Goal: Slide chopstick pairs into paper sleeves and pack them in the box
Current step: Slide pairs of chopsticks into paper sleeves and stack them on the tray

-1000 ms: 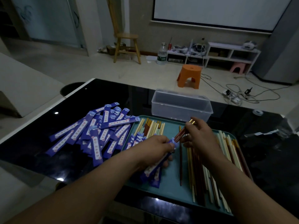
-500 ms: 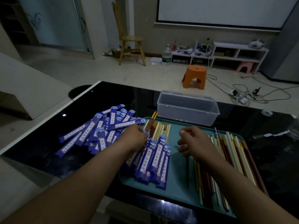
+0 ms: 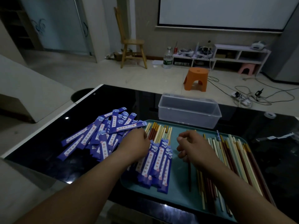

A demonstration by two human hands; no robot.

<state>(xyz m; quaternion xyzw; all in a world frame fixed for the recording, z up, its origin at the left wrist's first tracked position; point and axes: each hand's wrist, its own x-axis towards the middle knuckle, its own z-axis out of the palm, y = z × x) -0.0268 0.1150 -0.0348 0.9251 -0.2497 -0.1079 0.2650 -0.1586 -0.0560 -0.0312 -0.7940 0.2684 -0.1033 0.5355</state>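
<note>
We see our left grip [image 3: 135,143] over the sleeved pairs [image 3: 155,165], fingers hidden so we cannot tell its hold, right grip [image 3: 195,148] curled narrow, empty, just right of them, chopsticks [image 3: 234,160] under and right of it, sleeves [image 3: 97,136] left of the left grip, box [image 3: 189,110] beyond both.

We're standing in a home living room: projector screen [image 3: 223,12] hanging on the wall [image 3: 145,21], wooden chair [image 3: 131,42] and orange stool [image 3: 196,78] sitting on the tiled floor [image 3: 97,73].
</note>
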